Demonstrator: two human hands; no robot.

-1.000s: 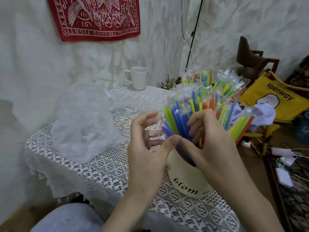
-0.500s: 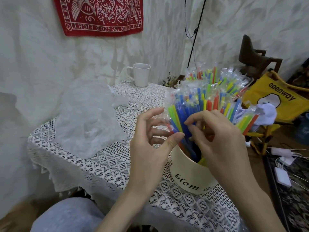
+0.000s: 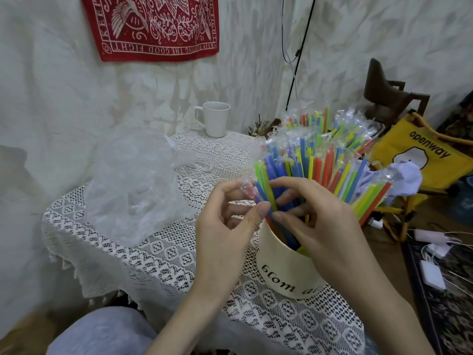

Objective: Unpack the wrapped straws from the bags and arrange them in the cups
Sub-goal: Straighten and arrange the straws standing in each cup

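Observation:
A cream cup with black lettering stands on the lace-covered table, packed with wrapped straws in blue, green, yellow and orange. A second bunch of wrapped straws rises behind it. My left hand pinches straws at the cup's left side between thumb and fingers. Across from it, my right hand reaches into the bunch, fingers gripping straws just above the rim. An empty clear plastic bag lies crumpled on the table to the left.
A white mug stands at the table's far edge near the wall. A yellow bag and a dark wooden chair are at the right. Chargers and cables lie on the floor rug. My knee is below the table edge.
Both hands stay at the straws in the cream cup; the fingers have shifted slightly among them. The view has tilted down and moved closer.

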